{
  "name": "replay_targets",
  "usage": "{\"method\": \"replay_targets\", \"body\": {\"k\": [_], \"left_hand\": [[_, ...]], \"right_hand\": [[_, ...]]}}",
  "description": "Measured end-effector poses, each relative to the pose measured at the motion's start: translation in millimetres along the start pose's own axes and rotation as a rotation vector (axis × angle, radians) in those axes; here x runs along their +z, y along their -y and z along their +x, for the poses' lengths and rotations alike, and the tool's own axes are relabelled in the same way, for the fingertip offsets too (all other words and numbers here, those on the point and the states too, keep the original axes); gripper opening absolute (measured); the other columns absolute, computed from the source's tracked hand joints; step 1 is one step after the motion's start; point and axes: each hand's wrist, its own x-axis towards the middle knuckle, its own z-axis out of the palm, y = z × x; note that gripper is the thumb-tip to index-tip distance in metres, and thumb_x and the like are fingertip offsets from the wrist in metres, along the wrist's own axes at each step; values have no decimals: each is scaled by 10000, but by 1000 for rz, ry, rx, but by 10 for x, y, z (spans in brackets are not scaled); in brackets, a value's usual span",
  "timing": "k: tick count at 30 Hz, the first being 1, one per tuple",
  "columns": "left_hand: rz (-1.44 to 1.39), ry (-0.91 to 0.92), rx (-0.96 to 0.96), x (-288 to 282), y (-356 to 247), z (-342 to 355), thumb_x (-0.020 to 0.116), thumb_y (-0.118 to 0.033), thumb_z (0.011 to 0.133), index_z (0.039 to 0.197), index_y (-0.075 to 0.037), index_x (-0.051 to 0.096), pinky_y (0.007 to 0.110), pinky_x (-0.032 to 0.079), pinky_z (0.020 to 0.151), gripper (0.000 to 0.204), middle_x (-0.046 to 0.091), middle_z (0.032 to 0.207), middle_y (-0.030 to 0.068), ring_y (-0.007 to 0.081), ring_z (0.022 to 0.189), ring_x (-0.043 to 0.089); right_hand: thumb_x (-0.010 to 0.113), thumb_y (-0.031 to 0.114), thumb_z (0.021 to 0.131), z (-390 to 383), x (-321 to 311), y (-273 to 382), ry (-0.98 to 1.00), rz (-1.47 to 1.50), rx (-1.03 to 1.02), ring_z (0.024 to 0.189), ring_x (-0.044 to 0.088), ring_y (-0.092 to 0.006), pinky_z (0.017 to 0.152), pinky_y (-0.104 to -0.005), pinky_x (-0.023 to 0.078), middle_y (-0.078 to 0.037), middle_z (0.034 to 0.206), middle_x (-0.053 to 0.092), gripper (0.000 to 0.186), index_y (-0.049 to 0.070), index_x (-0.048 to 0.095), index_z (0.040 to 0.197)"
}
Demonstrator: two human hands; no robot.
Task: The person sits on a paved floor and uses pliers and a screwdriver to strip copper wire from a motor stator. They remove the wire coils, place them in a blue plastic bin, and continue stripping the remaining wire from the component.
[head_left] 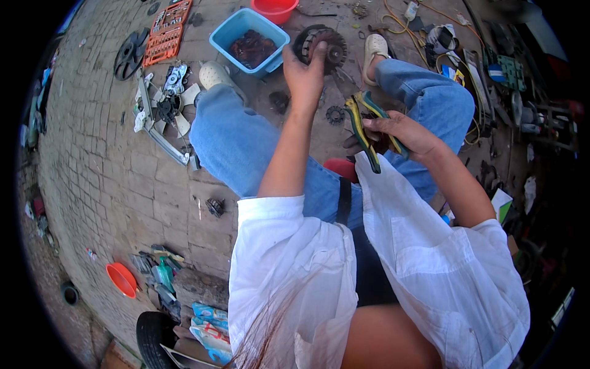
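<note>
My left hand (305, 77) is raised between my knees, thumb and fingers closed on the rim of a dark, round motor part with slotted teeth (335, 50). It sits tilted just past my fingertips. My right hand (409, 134) grips a pair of pliers with yellow and dark green handles (361, 132), held a little nearer to me and to the right. The handles stand apart; I cannot make out the jaws. On the ground below lie a small toothed ring (335, 115) and a dark round piece (279, 101).
Beyond my left foot stands a light blue basin (278, 56) with dark reddish scraps in it, beside a red basin (275, 7). An orange tool case (166, 34), a black fan (130, 55) and loose fan parts (166, 111) lie left. Cables (405, 27) and clutter line the right.
</note>
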Motion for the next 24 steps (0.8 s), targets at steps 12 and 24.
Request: {"method": "replay_targets", "body": {"k": [12, 24], "left_hand": [[93, 56, 38, 22, -120, -18, 728, -193, 784, 993, 45, 480, 329, 472, 780, 402, 620, 931, 176, 204, 857, 590], [-39, 242, 76, 16, -90, 27, 717, -131, 785, 1032, 43, 496, 305, 488, 793, 375, 636, 992, 152, 177, 900, 604]], "right_hand": [[574, 296, 908, -11, -30, 118, 109, 346, -18, 667, 650, -130, 664, -287, 565, 8, 673, 572, 260, 73, 543, 778], [559, 211, 908, -88, -89, 232, 173, 512, 13, 716, 657, -250, 808, -440, 546, 11, 652, 531, 172, 50, 508, 878]]}}
